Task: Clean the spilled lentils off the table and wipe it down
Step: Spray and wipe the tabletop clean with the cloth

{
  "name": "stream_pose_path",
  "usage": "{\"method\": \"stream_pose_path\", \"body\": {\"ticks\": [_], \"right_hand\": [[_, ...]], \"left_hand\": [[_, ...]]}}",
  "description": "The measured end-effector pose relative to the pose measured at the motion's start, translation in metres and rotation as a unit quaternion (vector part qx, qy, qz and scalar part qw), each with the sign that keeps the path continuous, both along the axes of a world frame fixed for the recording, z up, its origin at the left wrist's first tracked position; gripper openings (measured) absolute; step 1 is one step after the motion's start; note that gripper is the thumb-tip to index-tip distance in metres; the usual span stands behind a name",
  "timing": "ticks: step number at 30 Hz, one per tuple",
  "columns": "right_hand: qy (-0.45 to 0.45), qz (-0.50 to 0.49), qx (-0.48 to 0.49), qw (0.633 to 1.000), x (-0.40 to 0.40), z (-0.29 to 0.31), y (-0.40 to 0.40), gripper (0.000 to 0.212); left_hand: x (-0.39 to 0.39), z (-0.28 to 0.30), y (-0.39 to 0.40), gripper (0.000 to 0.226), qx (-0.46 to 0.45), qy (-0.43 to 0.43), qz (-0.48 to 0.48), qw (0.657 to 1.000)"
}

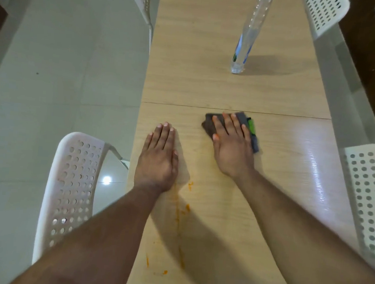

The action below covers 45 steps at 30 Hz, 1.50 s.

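Note:
My right hand (232, 146) lies flat on a folded grey cloth (210, 122) with a green edge, pressing it onto the light wooden table (230, 93) just below a seam across the top. My left hand (158, 155) rests flat on the table beside it, fingers together, holding nothing. Orange lentil smears (179, 217) run in a streak down the table below my left wrist, with small orange bits (189, 185) beside it and more (165, 272) near the front.
A clear plastic bottle (246, 39) with a blue cap stands at the far side of the table. White perforated chairs stand around: near left (73, 186), far left (143, 1), far right (324, 13), near right (368, 192). Pale tiled floor lies left.

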State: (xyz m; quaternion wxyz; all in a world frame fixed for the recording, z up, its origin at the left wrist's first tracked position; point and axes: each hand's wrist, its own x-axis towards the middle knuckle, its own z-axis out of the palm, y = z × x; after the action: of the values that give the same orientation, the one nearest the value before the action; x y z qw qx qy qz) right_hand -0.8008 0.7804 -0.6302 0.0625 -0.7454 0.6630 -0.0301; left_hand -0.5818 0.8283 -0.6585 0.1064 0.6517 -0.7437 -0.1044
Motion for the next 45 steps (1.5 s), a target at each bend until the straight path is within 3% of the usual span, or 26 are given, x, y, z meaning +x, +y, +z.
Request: {"method": "stream_pose_path", "body": {"ticks": [5,9,13,16,21,27,32,36,40,45], "right_hand": [[-0.004,0.002,0.002,1.000,0.048,-0.006,-0.036,0.057],[-0.006,0.059,0.005,0.998,0.057,0.001,0.032,0.059],[0.018,0.109,0.029,0.993,0.016,0.007,0.112,0.060],[0.021,0.069,0.018,0.997,-0.011,0.004,0.107,0.059],[0.006,-0.037,0.003,0.999,0.030,-0.005,0.052,0.059],[-0.014,0.034,0.012,0.999,0.067,-0.004,0.136,0.058],[-0.004,0.103,0.047,0.994,0.032,0.005,0.243,0.059],[0.012,0.035,0.027,0.999,0.007,0.003,0.218,0.059],[-0.012,-0.028,0.026,0.999,0.035,-0.002,0.182,0.060],[-0.025,0.083,0.022,0.996,0.057,-0.006,0.252,0.060]], "left_hand": [[0.001,-0.002,-0.001,0.065,0.001,0.006,0.001,1.000],[0.006,-0.001,-0.001,0.065,-0.003,0.033,0.000,0.999],[0.006,0.000,-0.001,0.069,-0.001,0.038,-0.004,0.999],[0.005,-0.002,-0.001,0.070,-0.002,0.034,-0.007,0.999],[0.008,-0.003,0.000,0.069,-0.004,0.052,-0.003,0.999],[0.019,0.000,0.014,0.073,0.006,0.121,-0.025,0.992],[0.025,0.003,0.077,0.070,0.011,0.132,-0.045,0.990],[0.028,-0.004,0.138,0.066,0.003,0.134,-0.040,0.990],[0.025,-0.008,0.183,0.064,-0.006,0.132,-0.029,0.991],[0.027,-0.012,0.192,0.061,-0.013,0.126,-0.037,0.991]]}}
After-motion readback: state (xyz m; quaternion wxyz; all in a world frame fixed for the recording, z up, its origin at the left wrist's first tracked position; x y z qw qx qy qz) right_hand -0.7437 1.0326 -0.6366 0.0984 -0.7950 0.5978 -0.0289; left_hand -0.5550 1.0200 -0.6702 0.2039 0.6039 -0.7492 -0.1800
